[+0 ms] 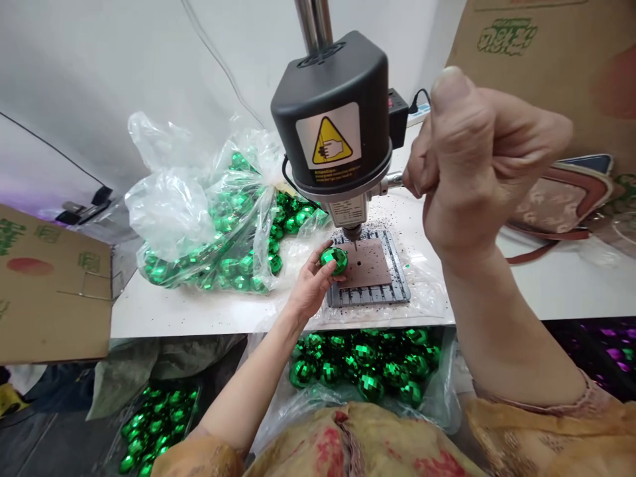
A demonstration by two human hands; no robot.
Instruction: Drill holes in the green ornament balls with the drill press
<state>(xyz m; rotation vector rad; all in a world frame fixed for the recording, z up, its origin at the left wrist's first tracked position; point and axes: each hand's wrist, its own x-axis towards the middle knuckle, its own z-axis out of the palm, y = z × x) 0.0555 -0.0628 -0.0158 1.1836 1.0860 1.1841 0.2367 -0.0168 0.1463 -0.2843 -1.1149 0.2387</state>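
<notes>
Head view: left fingers (pixel 322 265) pinch green ball (pixel 334 260).

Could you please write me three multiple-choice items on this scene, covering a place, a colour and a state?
1. Where is the ball in the left hand?
A. under the drill bit, on the plate
B. inside the plastic bag
C. on the cardboard box

2. What colour are the balls?
A. red
B. green
C. silver

3. What is the right hand doing?
A. lying flat on the table
B. gripping the drill's lever
C. holding a ball

Answers: 1 A, the ball sits beside the bit on the drill plate. 2 B, all are shiny green. 3 B, its fist is closed around the lever.
</notes>
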